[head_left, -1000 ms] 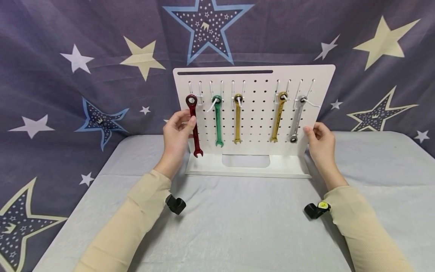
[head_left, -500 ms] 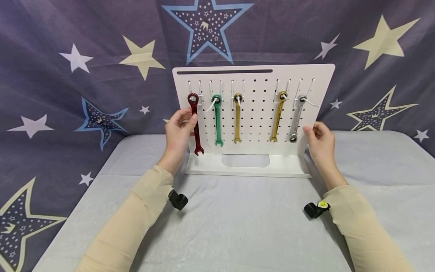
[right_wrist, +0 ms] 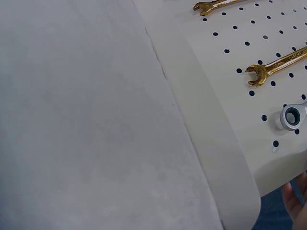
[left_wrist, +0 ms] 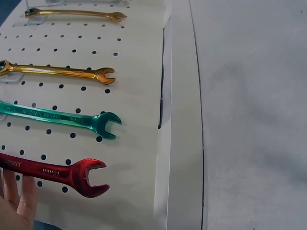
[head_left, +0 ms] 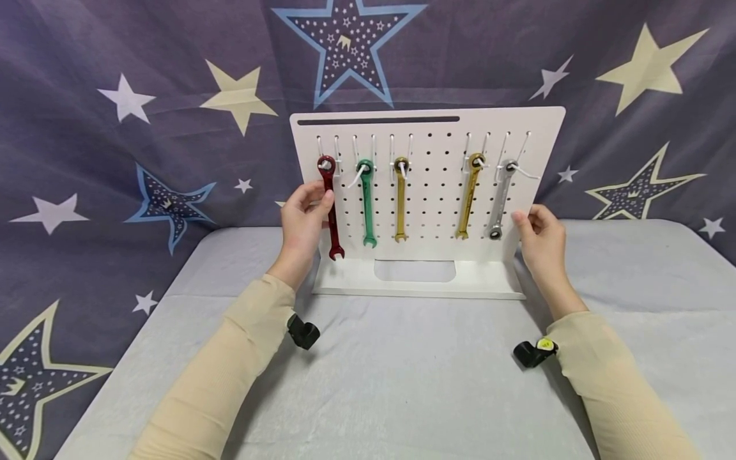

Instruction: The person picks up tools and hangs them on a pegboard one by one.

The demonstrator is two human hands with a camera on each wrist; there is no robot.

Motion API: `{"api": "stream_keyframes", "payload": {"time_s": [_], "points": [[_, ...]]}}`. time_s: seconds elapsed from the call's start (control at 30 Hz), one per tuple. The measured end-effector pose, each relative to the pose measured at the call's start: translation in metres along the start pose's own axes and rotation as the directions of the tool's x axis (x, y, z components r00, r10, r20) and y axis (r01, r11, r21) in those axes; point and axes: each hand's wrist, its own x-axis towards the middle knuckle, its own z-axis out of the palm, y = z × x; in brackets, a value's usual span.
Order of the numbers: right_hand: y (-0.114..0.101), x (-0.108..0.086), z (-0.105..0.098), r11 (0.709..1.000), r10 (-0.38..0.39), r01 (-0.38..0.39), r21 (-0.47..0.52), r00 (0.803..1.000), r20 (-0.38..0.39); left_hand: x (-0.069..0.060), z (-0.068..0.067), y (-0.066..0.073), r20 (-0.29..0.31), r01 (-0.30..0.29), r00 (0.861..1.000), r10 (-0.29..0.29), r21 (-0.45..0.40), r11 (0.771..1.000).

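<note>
My left hand (head_left: 301, 227) holds a dark red ratchet combination wrench (head_left: 331, 214) by its shaft, thumb in front. The wrench's ring end is at the leftmost hook of a white pegboard (head_left: 443, 246), and the hook's tip shows in the ring. Its open end points down, as the left wrist view also shows (left_wrist: 90, 178). My right hand (head_left: 543, 239) grips the board's lower right edge, thumb on the front face. A green wrench (head_left: 368, 211) hangs right of the red one, then a gold wrench (head_left: 400, 207), another gold wrench (head_left: 469, 201) and a silver wrench (head_left: 503, 201).
The pegboard stands on its white base (head_left: 351, 278), which has a cut-out, on a table with a pale grey cloth (head_left: 414, 364). Behind hangs a dark curtain (head_left: 471, 51) with stars. White hooks (head_left: 524, 171) stick out toward me.
My left hand has moved slightly right and up with the red wrench, bringing its ring end over to the leftmost hook. The right hand stays on the board's edge.
</note>
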Motion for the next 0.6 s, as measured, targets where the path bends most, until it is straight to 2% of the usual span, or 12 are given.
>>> {"api": "stream_keyframes", "payload": {"time_s": [0.6], "points": [[-0.0009,-0.0008,0.0002,1.0,-0.015,0.015,0.014,1.0,-0.007,0.0053,0.005,-0.0029,-0.014,0.04,0.999,-0.041,-0.027,0.999]]}}
